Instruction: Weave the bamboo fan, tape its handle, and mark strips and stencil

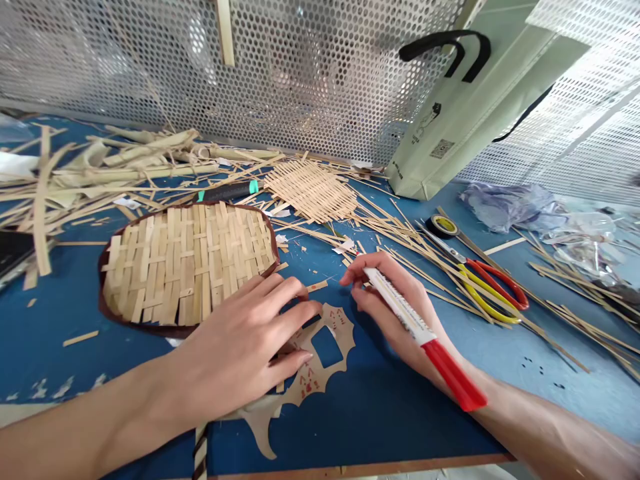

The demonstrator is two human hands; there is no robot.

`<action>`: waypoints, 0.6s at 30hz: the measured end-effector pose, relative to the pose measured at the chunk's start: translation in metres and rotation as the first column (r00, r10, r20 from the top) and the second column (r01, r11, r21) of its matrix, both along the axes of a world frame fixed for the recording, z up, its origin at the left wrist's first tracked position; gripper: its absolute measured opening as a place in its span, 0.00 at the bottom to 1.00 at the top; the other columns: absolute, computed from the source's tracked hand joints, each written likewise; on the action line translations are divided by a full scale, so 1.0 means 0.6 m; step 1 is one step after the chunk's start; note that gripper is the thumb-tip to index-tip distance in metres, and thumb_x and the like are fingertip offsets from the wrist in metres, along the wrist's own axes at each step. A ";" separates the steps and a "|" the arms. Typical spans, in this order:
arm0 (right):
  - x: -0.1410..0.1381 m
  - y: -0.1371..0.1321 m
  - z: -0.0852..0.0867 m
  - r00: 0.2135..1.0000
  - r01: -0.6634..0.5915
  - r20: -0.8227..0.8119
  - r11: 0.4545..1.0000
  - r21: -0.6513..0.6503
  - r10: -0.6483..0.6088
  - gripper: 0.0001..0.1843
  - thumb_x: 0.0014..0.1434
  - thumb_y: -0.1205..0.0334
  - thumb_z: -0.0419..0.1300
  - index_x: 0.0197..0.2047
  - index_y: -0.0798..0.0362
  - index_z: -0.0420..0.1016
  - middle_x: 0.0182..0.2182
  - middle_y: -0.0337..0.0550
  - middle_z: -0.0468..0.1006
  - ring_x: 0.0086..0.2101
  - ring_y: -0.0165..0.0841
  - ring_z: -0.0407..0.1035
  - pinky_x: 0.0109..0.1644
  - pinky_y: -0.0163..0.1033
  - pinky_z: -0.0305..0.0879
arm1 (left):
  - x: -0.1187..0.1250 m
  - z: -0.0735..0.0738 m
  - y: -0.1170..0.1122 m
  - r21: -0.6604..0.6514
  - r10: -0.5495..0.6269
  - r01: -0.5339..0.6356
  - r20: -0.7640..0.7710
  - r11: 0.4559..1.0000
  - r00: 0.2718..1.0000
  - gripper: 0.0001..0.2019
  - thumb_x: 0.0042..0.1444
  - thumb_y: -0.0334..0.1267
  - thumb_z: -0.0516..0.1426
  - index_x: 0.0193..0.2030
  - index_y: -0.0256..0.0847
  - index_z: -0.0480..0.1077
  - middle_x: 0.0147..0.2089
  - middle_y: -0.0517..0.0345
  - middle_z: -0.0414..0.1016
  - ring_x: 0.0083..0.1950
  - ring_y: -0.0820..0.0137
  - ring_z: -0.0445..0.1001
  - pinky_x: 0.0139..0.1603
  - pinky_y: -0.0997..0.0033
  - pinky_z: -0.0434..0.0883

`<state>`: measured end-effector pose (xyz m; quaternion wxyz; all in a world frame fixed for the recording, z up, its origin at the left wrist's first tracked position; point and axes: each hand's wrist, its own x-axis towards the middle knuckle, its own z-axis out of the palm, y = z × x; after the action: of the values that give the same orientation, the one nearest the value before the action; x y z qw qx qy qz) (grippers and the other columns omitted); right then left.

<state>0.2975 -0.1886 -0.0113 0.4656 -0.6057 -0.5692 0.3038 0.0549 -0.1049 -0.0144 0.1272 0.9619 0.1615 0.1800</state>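
Observation:
My left hand (250,340) lies flat, fingers spread, on a tan paper cutout (320,363) with a square window and small red marks, pressing it to the blue table (390,413). My right hand (395,307) grips a white tool with a red cap (425,333), a pen or craft knife, its tip near the cutout's upper edge. Just left of my left hand sits an oval woven bamboo mat (187,263) backed by dark brown material.
A smaller woven bamboo square (313,190) and many loose bamboo strips (100,173) litter the back. Red-and-yellow scissors (487,283), a tape roll (444,227), a black-and-green marker (227,192), crumpled plastic (515,207) and a pale bag (480,107) lie along the perforated wall.

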 end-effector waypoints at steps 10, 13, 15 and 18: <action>-0.001 -0.002 0.012 0.999 0.034 0.037 0.999 -0.018 -0.034 0.16 0.71 0.52 0.62 0.38 0.49 0.86 0.30 0.40 0.82 0.27 0.31 0.68 0.31 0.38 0.64 | -0.001 -0.001 -0.010 -0.004 -0.216 0.217 -0.120 0.976 0.969 0.33 0.64 0.68 0.59 0.71 0.57 0.71 0.72 0.50 0.75 0.70 0.43 0.73 0.63 0.39 0.75; -0.003 0.002 0.014 0.997 0.033 0.072 0.998 -0.049 -0.029 0.09 0.63 0.58 0.67 0.32 0.50 0.80 0.24 0.35 0.77 0.24 0.30 0.66 0.29 0.36 0.61 | 0.002 -0.005 -0.008 -0.006 -0.213 0.214 -0.117 0.977 0.970 0.33 0.63 0.69 0.60 0.68 0.55 0.74 0.71 0.48 0.76 0.69 0.43 0.74 0.62 0.39 0.76; -0.005 0.005 0.012 0.996 0.030 0.090 0.998 -0.063 -0.024 0.13 0.61 0.58 0.69 0.27 0.50 0.75 0.21 0.34 0.75 0.23 0.29 0.64 0.26 0.35 0.58 | 0.003 -0.006 -0.007 -0.012 -0.212 0.212 -0.113 0.977 0.971 0.32 0.65 0.69 0.59 0.67 0.54 0.74 0.70 0.47 0.77 0.67 0.43 0.75 0.59 0.40 0.77; -0.007 0.006 0.009 0.995 0.034 0.093 0.997 -0.068 -0.028 0.17 0.61 0.56 0.70 0.24 0.50 0.72 0.20 0.34 0.73 0.22 0.28 0.62 0.26 0.35 0.57 | 0.003 -0.008 -0.007 -0.007 -0.212 0.213 -0.124 0.977 0.969 0.31 0.65 0.67 0.60 0.67 0.55 0.74 0.68 0.46 0.77 0.66 0.43 0.75 0.57 0.40 0.77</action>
<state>0.2933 -0.1848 -0.0060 0.4223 -0.6436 -0.5698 0.2878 0.0566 -0.1090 -0.0193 0.1324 0.9835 0.0644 0.1056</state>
